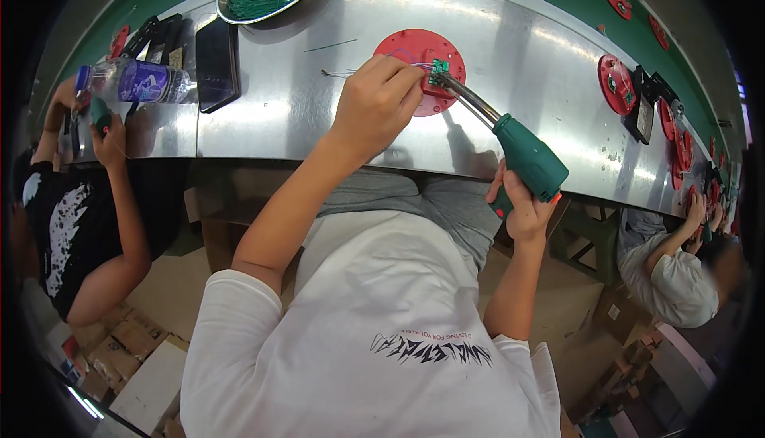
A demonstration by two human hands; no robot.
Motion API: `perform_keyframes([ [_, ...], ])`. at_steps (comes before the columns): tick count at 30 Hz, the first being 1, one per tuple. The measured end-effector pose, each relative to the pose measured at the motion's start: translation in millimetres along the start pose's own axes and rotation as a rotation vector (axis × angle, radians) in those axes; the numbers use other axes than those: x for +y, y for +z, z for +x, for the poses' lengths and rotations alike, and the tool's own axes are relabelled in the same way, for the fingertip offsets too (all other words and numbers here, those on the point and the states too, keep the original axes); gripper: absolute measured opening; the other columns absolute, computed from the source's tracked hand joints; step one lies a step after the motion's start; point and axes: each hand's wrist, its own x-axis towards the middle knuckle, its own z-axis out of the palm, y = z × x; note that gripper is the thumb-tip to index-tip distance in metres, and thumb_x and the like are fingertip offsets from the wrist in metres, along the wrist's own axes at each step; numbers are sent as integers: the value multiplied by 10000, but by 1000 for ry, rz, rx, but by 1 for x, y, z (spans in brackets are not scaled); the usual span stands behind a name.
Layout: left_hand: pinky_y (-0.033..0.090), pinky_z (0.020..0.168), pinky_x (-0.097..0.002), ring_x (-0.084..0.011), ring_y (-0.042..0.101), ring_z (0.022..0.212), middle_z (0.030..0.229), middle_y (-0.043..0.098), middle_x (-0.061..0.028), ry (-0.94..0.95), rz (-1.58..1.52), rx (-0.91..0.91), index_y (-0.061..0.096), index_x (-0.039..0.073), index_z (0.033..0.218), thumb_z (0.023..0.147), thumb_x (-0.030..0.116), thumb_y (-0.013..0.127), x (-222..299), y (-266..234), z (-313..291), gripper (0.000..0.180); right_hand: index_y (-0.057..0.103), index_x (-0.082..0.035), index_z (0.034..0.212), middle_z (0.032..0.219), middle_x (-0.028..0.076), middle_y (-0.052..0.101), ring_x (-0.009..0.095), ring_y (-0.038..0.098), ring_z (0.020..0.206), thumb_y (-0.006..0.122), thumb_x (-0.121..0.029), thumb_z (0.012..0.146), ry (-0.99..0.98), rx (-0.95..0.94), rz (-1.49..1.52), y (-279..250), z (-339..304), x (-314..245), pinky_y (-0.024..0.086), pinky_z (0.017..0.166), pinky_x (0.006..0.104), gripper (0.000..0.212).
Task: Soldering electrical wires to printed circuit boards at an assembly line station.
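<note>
My right hand [526, 207] grips a green soldering gun [532, 157] from below. Its metal nose points up and left, and the tip meets a small green circuit board [439, 70]. That board lies on the raised middle of a round red plastic disc [450, 41] on the metal bench. Over the disc, my left hand [377, 99] is closed, with thumb and forefinger pinched close to the board's left edge. Thin white and purple wires [414, 62] run from the board past these fingers; what the fingertips pinch is too small to make out.
A steel bowl [231, 12] holds green wires [263, 0]; one loose green wire [331, 45] lies nearby. Left are a black phone-like slab [217, 65] and a plastic bottle [147, 81]. Further red discs [615, 85] lie right. Co-workers [103, 239] sit on both sides.
</note>
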Motion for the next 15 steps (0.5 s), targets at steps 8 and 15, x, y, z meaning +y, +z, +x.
perform_keyframes([
  [8, 531, 680, -379, -282, 648, 755, 840, 669, -105, 6, 1, 7, 710, 3, 895, 753, -4, 712, -1, 1, -1, 142, 585, 108, 1215, 1015, 204, 674, 203, 614, 585, 586, -47, 910, -85, 197, 166, -2, -5, -7, 498, 520, 309, 343],
  [15, 534, 701, -379, -272, 632, 773, 833, 643, -106, 43, 31, 8, 687, 15, 901, 790, 31, 676, 0, 3, -3, 112, 537, 93, 1279, 1050, 213, 658, 215, 618, 580, 577, -92, 916, -160, 237, 114, -19, -4, -16, 499, 504, 303, 410],
])
